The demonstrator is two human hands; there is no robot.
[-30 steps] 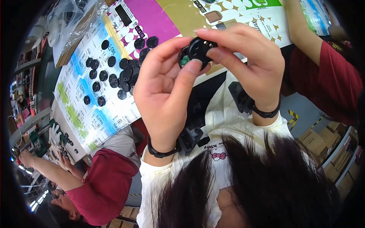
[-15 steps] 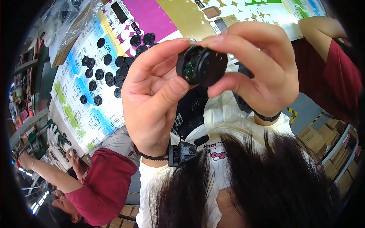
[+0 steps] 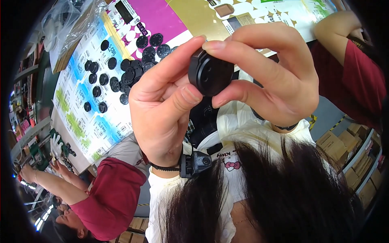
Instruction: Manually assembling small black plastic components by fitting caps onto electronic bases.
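A small round black plastic housing [image 3: 214,75] is held up above the table between both hands. Its two halves sit together, with a thin seam along the side and small holes in the face. My left hand [image 3: 159,99] pinches its left edge between thumb and forefinger. From the other side, my right hand [image 3: 279,75] grips the cap, thumb below and fingertips on top. Loose black round discs and caps [image 3: 129,75] lie scattered and heaped on the printed sheets to the left, beyond my left hand.
Printed sheets [image 3: 87,117] cover the table. A wooden board edge [image 3: 67,52] with clear plastic film stands at the far left. One co-worker in a red shirt [image 3: 117,194] works at the lower left, another red sleeve [image 3: 360,77] is at the right. Cardboard boxes [image 3: 330,143] fill shelves lower right.
The two housing halves have come together; the green circuit board seen in the gap is now hidden. My right fingers have shifted left toward my left hand.
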